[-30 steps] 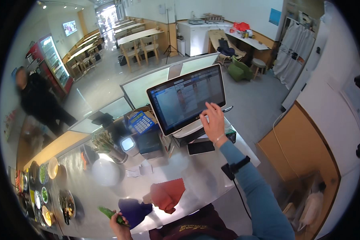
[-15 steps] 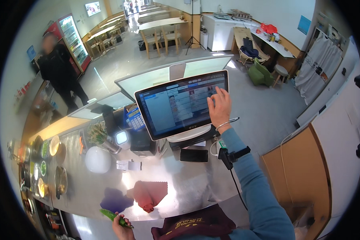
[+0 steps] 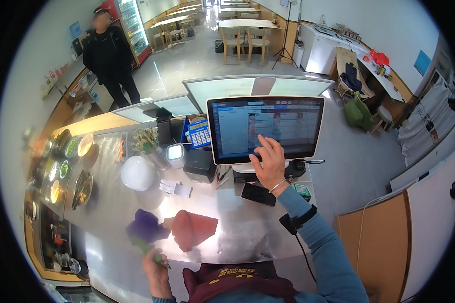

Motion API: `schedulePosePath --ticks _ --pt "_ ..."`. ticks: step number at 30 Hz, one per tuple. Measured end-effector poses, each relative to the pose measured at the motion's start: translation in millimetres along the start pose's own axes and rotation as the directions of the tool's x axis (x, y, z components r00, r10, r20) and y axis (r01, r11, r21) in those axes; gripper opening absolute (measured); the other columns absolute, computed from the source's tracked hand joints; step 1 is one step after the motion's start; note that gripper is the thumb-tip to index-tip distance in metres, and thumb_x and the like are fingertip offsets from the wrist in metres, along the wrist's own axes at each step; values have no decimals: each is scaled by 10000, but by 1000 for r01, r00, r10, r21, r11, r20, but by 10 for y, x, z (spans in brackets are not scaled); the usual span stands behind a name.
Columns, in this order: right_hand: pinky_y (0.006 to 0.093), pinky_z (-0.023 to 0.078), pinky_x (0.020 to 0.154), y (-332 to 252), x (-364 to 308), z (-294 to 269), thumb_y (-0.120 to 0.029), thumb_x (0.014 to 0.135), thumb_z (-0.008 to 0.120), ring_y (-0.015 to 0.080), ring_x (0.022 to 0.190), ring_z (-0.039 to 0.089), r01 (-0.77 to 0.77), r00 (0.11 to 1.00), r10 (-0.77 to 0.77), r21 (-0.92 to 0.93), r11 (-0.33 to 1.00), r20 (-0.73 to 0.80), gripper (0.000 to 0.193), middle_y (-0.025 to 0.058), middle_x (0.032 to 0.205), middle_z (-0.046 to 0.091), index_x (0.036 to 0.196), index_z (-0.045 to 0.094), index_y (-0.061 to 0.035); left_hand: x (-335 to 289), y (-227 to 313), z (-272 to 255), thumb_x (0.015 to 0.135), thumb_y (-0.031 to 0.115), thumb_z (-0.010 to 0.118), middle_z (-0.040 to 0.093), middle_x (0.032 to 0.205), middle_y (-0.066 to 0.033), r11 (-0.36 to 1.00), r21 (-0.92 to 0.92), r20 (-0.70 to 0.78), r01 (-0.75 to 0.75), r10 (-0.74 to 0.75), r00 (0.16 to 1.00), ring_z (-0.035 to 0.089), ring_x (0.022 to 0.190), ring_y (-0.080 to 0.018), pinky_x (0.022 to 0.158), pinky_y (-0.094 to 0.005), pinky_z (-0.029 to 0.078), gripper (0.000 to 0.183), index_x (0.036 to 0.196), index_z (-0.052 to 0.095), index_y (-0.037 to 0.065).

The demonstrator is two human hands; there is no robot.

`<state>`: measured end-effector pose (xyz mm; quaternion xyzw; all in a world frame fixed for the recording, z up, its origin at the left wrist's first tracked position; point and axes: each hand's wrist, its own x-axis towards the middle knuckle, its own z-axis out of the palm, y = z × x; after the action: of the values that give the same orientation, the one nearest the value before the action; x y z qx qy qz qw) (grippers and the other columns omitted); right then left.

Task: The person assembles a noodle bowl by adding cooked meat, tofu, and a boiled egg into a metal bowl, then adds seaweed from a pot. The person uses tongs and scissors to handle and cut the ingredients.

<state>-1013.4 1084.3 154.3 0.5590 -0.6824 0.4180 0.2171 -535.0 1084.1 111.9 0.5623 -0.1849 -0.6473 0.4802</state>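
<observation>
From the head view, my right hand is raised to the flat white-framed touchscreen monitor, fingers spread apart, the fingertips touching its lit display. The monitor stands upright at the far edge of the brushed steel counter. My left hand sits low by the near edge, closed around a thin green pen. Just beyond it lie a purple cloth and a red folded cloth, side by side. A black phone lies flat below my right wrist.

Lit touchscreen upright; green pen gripped
</observation>
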Motion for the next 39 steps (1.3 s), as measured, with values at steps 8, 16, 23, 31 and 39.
schedulePosePath --ticks 8,16,23,31,39 --pt "472 419 1010 -112 313 257 -194 868 733 367 1229 530 59 998 -59 -28 998 -21 203 211 1346 609 949 649 -27 18 -55 -51 867 82 626 585 881 -100 1000 -2 -42 0 0 999 538 554 -197 467 -301 401 425 1252 488 -34" --pt "470 413 1011 -105 452 398 -218 870 729 359 1245 519 81 997 -83 -134 988 -4 241 211 1369 589 985 638 -27 138 -127 -189 869 127 618 579 857 -100 1000 8 -58 -4 5 998 536 545 -190 460 -296 407 443 1264 478 -15" --pt "472 406 1025 33 270 206 -229 878 720 361 1266 503 -22 998 14 -128 992 -67 258 211 1404 561 1021 646 -28 298 -210 -274 896 153 616 598 861 -83 999 37 -22 36 -35 999 558 585 -184 470 -294 416 427 1278 483 16" --pt "469 398 1038 448 175 -159 -224 925 681 361 1254 512 -155 981 121 -249 956 -149 234 200 1373 589 1042 660 -22 197 -214 -67 876 128 633 608 864 -88 999 12 28 39 -39 999 568 589 -193 471 -300 416 405 1243 507 14" --pt "465 402 1034 517 242 -191 -205 928 680 359 1252 516 -142 980 98 -260 955 -175 217 195 1380 588 1045 659 -23 89 -208 70 850 105 628 604 839 -88 998 20 15 57 -58 998 564 574 -195 467 -301 415 433 1248 496 -8"
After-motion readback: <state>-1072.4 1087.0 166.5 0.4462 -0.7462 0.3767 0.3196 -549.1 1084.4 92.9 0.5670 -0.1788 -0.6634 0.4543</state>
